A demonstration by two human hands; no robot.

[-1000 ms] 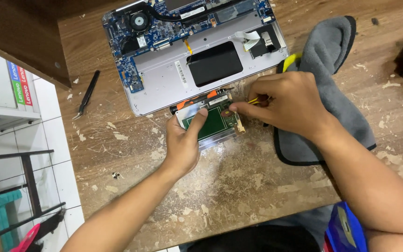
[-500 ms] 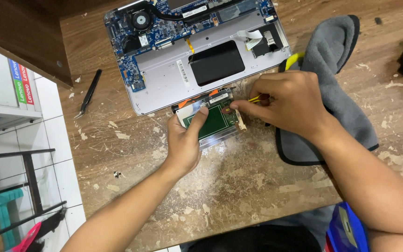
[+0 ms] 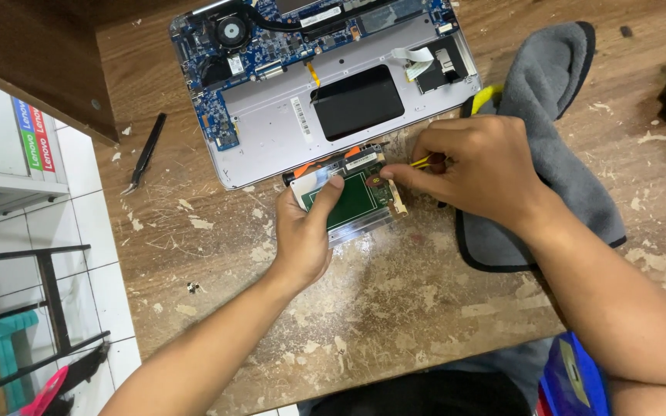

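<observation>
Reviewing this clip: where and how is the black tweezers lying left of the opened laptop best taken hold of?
Grip the tweezers across the middle of their two slim arms, coming from above. They lie flat on the wooden table, tips pointing toward the near edge, with bare wood on both sides and neither the left hand nor the right hand nearby, so a top pinch looks likely unobstructed.

Opened laptop chassis at 12 o'clock on the worn wooden tabletop; black tweezers at 10 o'clock; grey cloth at 2 o'clock.
</observation>
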